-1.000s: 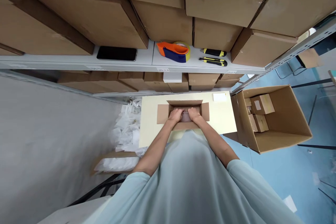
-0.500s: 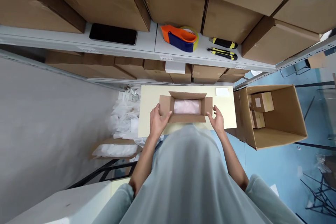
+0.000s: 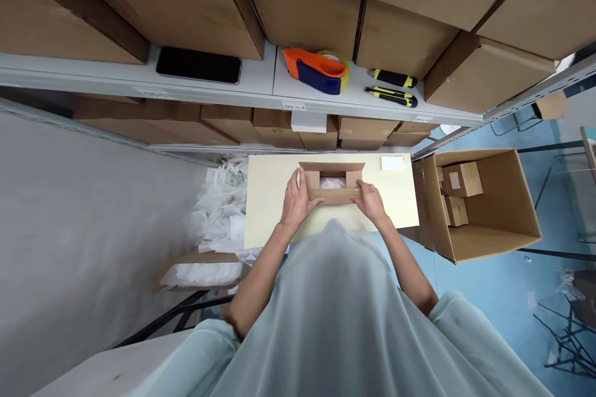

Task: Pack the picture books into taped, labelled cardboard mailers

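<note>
A small cardboard box (image 3: 336, 197) lies on the cream tabletop (image 3: 270, 180). Its two end flaps are folded inward and its near flap is tilted over them, while the far flap still stands up. Through the gap between the flaps shows a pale pink wrapped item (image 3: 332, 183). My left hand (image 3: 297, 201) grips the box's left end, fingers along the side and thumb on the near flap. At the right end, my right hand (image 3: 371, 201) holds the box's corner, thumb at the near flap.
A white card (image 3: 392, 164) lies at the table's far right. Beside the table stands a large open carton (image 3: 498, 198) with small boxes inside. On the shelf are a phone (image 3: 199, 65), a tape dispenser (image 3: 316, 71) and cutters (image 3: 393, 79). White plastic bags (image 3: 218, 205) are piled left.
Both hands have moved inward. The box's end flaps have gone from spread outward to folded in, and the near flap has come up over them.
</note>
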{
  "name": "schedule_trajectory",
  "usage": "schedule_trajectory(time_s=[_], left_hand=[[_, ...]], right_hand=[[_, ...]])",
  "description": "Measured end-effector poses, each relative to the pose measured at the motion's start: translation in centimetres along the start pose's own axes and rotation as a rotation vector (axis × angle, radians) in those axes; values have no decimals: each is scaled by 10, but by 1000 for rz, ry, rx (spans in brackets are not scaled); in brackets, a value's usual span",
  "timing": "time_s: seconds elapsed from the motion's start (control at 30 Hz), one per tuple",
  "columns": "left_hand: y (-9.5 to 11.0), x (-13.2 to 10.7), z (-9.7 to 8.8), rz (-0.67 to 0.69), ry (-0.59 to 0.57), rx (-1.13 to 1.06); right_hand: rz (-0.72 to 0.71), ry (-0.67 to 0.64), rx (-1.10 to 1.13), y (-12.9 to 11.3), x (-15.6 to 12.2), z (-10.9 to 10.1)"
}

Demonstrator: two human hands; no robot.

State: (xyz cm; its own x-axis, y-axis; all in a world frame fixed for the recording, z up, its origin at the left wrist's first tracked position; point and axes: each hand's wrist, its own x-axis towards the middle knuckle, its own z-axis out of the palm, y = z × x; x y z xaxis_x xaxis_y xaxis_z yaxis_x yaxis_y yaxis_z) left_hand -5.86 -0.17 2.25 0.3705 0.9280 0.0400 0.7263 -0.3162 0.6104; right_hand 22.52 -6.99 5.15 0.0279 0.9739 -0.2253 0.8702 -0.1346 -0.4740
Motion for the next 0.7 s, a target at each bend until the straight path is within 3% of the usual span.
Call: schedule_trajectory(time_s=[0.13,0.3,0.4,0.53,0.6,0.7], left_hand=[[3,34,-15,124,-10,108],[-5,27,-11,145,-87,51],[-9,8,3,5,-5,-102],[-9,2,23,-401,129,-339],[-11,7,29,-567,113,-412],[-16,20,31,-629,65,-418]], right_hand=[[56,174,-99,-6,18,-3],[-89,91,-122,-7,10,-4],[-13,65,-22,-6,-1,5],[228,113,264,-10,-3,18],[348,126,346,-13,3,19],[461,111,388,-16,15,13]])
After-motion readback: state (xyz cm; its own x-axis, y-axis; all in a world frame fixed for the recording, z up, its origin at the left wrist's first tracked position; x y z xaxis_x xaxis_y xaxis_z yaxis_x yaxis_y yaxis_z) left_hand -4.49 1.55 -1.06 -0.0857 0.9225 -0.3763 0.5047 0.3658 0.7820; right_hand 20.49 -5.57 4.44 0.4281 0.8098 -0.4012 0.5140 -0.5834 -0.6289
